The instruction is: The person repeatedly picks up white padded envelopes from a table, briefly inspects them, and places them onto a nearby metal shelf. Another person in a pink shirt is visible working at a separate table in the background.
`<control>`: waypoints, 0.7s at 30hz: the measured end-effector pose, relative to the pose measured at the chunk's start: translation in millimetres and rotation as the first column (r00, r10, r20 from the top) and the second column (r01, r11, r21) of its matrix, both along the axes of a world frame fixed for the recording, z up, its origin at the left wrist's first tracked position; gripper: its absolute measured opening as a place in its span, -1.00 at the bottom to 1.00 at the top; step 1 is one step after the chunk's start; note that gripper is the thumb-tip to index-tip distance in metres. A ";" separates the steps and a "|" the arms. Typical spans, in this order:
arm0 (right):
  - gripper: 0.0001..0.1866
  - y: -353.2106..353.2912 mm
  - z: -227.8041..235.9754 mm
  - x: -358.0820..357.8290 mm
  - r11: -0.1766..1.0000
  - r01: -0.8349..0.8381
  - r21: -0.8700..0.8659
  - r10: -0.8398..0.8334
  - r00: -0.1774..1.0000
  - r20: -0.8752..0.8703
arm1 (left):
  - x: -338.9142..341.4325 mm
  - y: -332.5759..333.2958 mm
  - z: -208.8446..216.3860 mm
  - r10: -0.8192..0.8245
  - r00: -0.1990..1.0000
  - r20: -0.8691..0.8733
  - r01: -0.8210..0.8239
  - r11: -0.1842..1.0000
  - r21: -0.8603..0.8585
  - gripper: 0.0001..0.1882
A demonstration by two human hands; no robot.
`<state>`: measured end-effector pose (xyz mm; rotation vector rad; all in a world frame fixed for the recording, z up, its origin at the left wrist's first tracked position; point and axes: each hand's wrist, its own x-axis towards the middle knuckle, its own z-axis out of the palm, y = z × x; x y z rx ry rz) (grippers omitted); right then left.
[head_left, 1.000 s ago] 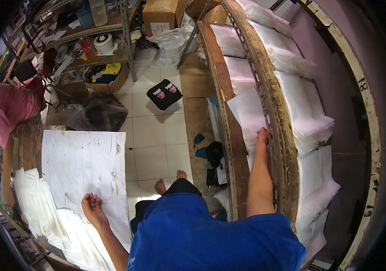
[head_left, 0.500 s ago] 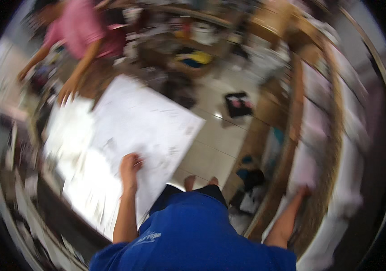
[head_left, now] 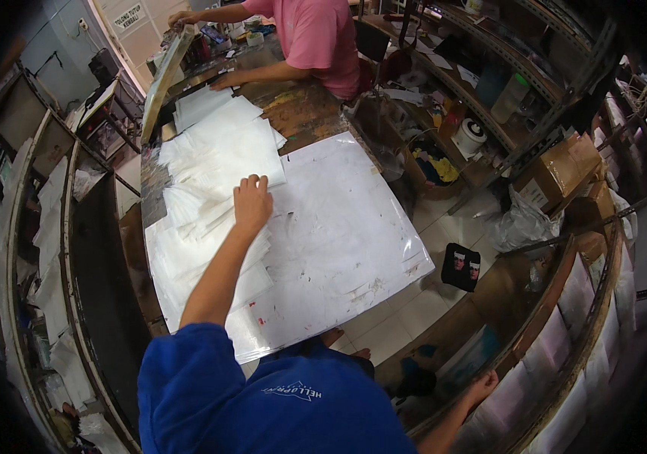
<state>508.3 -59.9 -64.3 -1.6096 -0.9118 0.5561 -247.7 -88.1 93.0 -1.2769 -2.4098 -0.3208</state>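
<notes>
Fanned piles of thin white sheets [head_left: 210,151] lie along the left half of the table. At the right edge of a pile, my left hand [head_left: 253,203] bends its fingers down on the sheets and seems to grip an edge. Beside them, a scuffed white board [head_left: 338,219] with small stains covers the near right part of the table. My right hand [head_left: 482,386] is down at the right, its fingers curled, close to the rail of a wooden rack [head_left: 516,356] lined with white sheets. Nothing shows in that hand.
Across the table a person in a pink shirt [head_left: 316,45] holds up a tilted frame [head_left: 164,79] and rests the other hand on sheets. Racks [head_left: 74,250] stand at my left. Cardboard boxes [head_left: 558,174] and a black printed cloth item [head_left: 460,266] are at the right.
My view has swung toward the left and steadied. My left hand has gone from over the board to the white sheets; my right hand has come off the rack's inside toward its near rail.
</notes>
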 end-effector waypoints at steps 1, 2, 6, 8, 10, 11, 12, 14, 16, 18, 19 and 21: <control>-0.85 2.5 5.7 -18.9 0.998 -0.059 -0.038 0.058 0.998 -0.024 | -21.9 1.1 -8.3 0.031 0.999 -0.036 -0.035 0.992 -0.123 -0.80; -0.86 3.9 11.0 -37.8 0.991 -0.116 -0.074 0.112 0.992 -0.051 | -36.8 0.6 -13.2 0.054 0.996 -0.075 -0.071 0.968 -0.242 -0.82; -0.89 -8.2 -3.1 -82.0 0.982 -0.167 -0.083 0.167 0.986 -0.002 | -49.0 8.7 -19.6 -0.059 0.997 -0.058 0.037 0.943 -0.330 -0.86; -0.89 -23.6 52.8 -145.8 0.953 -0.238 -0.187 0.190 0.952 -0.240 | -34.0 3.8 -15.3 -0.127 0.991 -0.046 0.107 0.948 -0.300 -0.87; -0.89 -35.5 60.2 -175.3 0.923 -0.311 -0.229 0.244 0.929 -0.279 | -14.1 0.9 -13.3 -0.193 0.981 -0.014 0.181 0.942 -0.283 -0.89; -0.88 -41.4 61.4 -190.3 0.905 -0.366 -0.219 0.297 0.909 -0.291 | -0.7 -0.4 -15.6 -0.223 0.975 0.015 0.218 0.935 -0.281 -0.90; -0.88 -45.7 61.1 -207.9 0.899 -0.385 -0.209 0.326 0.906 -0.269 | 16.6 -4.0 -18.1 -0.290 0.955 0.060 0.296 0.917 -0.267 -0.92; -0.80 -55.6 67.0 -237.2 0.779 -0.596 -0.195 0.528 0.792 -0.306 | 59.4 -14.7 -20.3 -0.444 0.883 0.156 0.469 0.856 -0.218 -0.91; -0.69 -62.4 96.6 -276.1 0.622 -0.754 -0.210 0.679 0.653 -0.336 | 109.3 -29.3 -20.7 -0.547 0.795 0.262 0.593 0.792 -0.145 -0.92; -0.58 -67.8 107.3 -301.5 0.497 -0.847 -0.189 0.760 0.530 -0.376 | 155.9 -44.7 -20.8 -0.635 0.717 0.287 0.679 0.730 -0.080 -0.90; -0.54 -69.9 117.7 -313.3 0.460 -0.869 -0.180 0.784 0.493 -0.378 | 175.7 -51.6 -18.9 -0.668 0.670 0.322 0.718 0.694 -0.055 -0.91; -0.44 -73.6 140.3 -329.9 0.386 -0.908 -0.161 0.826 0.418 -0.379 | 209.7 -63.3 -15.3 -0.706 0.597 0.381 0.766 0.642 -0.010 -0.91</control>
